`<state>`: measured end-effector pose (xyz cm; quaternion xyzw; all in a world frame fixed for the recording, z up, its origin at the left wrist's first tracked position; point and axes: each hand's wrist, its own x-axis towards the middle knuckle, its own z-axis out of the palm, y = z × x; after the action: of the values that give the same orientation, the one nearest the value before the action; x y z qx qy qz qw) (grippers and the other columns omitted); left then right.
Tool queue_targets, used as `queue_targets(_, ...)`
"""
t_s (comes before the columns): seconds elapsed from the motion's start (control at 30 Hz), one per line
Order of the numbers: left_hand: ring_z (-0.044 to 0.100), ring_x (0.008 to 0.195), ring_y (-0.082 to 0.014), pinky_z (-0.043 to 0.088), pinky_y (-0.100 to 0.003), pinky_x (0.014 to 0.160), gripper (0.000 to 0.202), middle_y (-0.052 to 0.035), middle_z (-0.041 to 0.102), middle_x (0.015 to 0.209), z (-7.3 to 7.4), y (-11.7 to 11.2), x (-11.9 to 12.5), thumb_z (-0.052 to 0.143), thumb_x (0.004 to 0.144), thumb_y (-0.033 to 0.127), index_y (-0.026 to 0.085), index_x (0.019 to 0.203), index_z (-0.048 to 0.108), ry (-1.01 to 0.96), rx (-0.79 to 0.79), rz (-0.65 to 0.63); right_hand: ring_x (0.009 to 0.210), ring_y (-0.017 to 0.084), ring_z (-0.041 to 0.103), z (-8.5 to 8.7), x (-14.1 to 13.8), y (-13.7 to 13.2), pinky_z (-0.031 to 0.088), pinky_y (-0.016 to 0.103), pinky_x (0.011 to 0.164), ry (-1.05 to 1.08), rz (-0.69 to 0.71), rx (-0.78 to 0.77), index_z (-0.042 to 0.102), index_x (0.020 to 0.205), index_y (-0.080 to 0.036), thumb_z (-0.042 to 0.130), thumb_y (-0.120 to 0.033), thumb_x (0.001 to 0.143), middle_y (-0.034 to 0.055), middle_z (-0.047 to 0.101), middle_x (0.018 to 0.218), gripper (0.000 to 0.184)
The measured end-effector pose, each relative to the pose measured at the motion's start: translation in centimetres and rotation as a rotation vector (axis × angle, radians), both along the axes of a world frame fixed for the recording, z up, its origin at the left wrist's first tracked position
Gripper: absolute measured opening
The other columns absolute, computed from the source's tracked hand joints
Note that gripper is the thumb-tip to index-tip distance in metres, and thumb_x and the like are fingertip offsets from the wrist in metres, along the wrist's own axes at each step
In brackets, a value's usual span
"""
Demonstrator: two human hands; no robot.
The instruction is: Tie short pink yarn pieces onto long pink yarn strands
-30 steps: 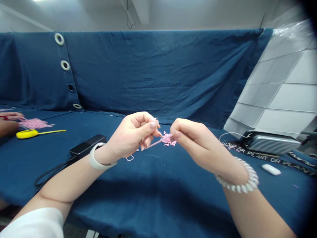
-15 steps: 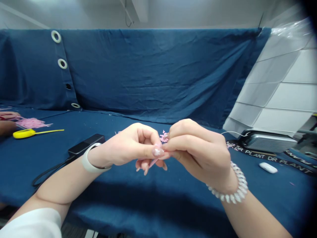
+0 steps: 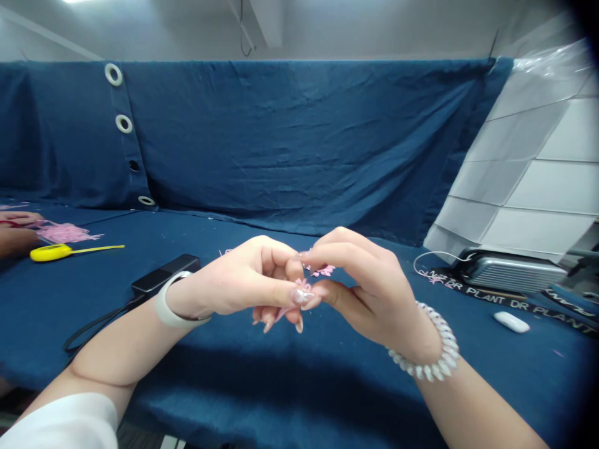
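Observation:
My left hand [image 3: 253,274] is closed in a pinch over the middle of the table. Between its thumb and fingers sits a thin pink strip [image 3: 303,284], bunched into small loops on top. A narrow tail of the strip shows below, by the curled lower fingers. My right hand [image 3: 365,287] is right beside it, its index finger and thumb parted around the bunched end. Both its fingertips come close to or touch the left hand. Behind the hands lies a pile of small pink pieces [image 3: 322,270], partly hidden.
At far left, another person's hand [image 3: 21,218] is near a bundle of pink strands [image 3: 68,232]. Nearby are a yellow-handled tool [image 3: 51,252] and a black box with a cable [image 3: 163,274]. To the right lie a white case [image 3: 511,322], a lettered strap [image 3: 496,299] and a grey ribbed device [image 3: 517,274].
My right thumb and index finger have parted from their pinch at the strip. The strip's looped end now shows above my left thumb. The view has shifted slightly.

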<state>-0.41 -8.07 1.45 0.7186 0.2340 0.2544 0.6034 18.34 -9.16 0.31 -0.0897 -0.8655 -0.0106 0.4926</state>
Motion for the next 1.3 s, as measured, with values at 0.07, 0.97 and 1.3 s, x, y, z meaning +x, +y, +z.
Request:
queue_targets(0.07, 0.055, 0.037, -0.0041, 0.042, -0.007, 0.034, 0.017, 0.0014, 0.067, 0.055, 0.1, 0.0, 0.0, 0.071, 0.072, 0.024, 0.013, 0.065, 0.060, 0.018, 0.010, 0.004, 0.073, 0.010, 0.054, -0.1, 0.0, 0.0, 0.049, 0.021, 0.064, -0.012, 0.012, 0.000, 0.062, 0.099, -0.012, 0.057, -0.011, 0.084, 0.0046, 0.057, 0.082, 0.015)
queue_targets(0.97, 0.054, 0.050, -0.0063, 0.047, -0.015, 0.047, 0.008, -0.0002, 0.062, 0.061, 0.1, 0.8, 0.2, 0.068, 0.075, 0.020, 0.012, 0.075, 0.067, -0.011, 0.072, 0.080, 0.069, 0.012, 0.055, -0.4, 0.0, 1.1, 0.047, 0.026, 0.061, 0.153, -0.177, -0.102, 0.062, 0.073, -0.017, 0.059, -0.010, 0.081, 0.0016, 0.057, 0.075, 0.011)
queue_targets(1.3, 0.055, 0.057, -0.0082, 0.042, -0.016, 0.050, 0.020, -0.0010, 0.064, 0.064, -0.1, 0.4, 0.5, 0.064, 0.080, 0.031, 0.014, 0.072, 0.063, 0.040, 0.316, 0.188, 0.071, 0.013, 0.053, -0.4, 0.1, 1.3, 0.045, 0.028, 0.063, 0.199, -0.268, -0.022, 0.058, 0.073, -0.017, 0.056, -0.015, 0.084, 0.0023, 0.055, 0.075, 0.012)
